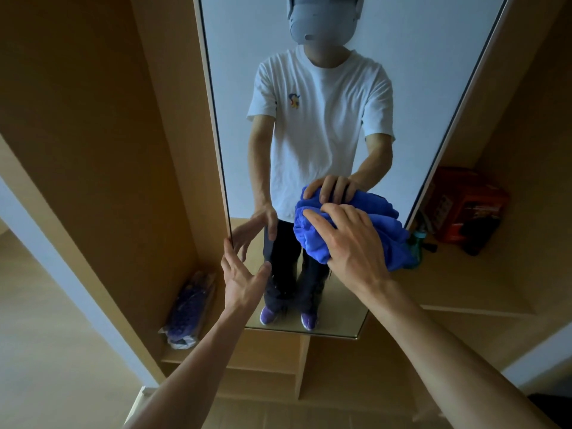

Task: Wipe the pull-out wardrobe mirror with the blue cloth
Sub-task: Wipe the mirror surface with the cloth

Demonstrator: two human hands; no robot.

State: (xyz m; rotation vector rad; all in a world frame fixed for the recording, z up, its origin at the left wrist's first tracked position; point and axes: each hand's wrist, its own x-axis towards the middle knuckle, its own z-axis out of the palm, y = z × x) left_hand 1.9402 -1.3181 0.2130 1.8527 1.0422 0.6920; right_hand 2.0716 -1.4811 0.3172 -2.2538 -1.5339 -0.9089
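Glass of the tall pull-out mirror (241, 41) is filling the middle of the view, standing out from a light wooden wardrobe (108, 134) and reflecting a person in a white T-shirt, dark trousers and purple shoes.

The right hand (349, 239) is pressing the blue cloth (312, 239) against the lower right part of the glass. Its fingers are lying spread and bent over the bunched fabric, and in the reflection the fingertips are showing curled over the cloth's top edge. The cloth is hanging in thick folds and reaching across the mirror's right frame.

The left hand (241, 277) is reaching to the mirror's left edge, lower down, with its fingers spread and nearly straight. 1 fingertip is touching the edge of the frame, and the thumb is pointing toward the glass; whether it is touching cannot be told. This hand is holding nothing.

On the wardrobe shelf to the left, a clear plastic bag (188, 308) of something purple is lying. To the right, behind the mirror, a red box (464, 209) is sitting on another shelf.
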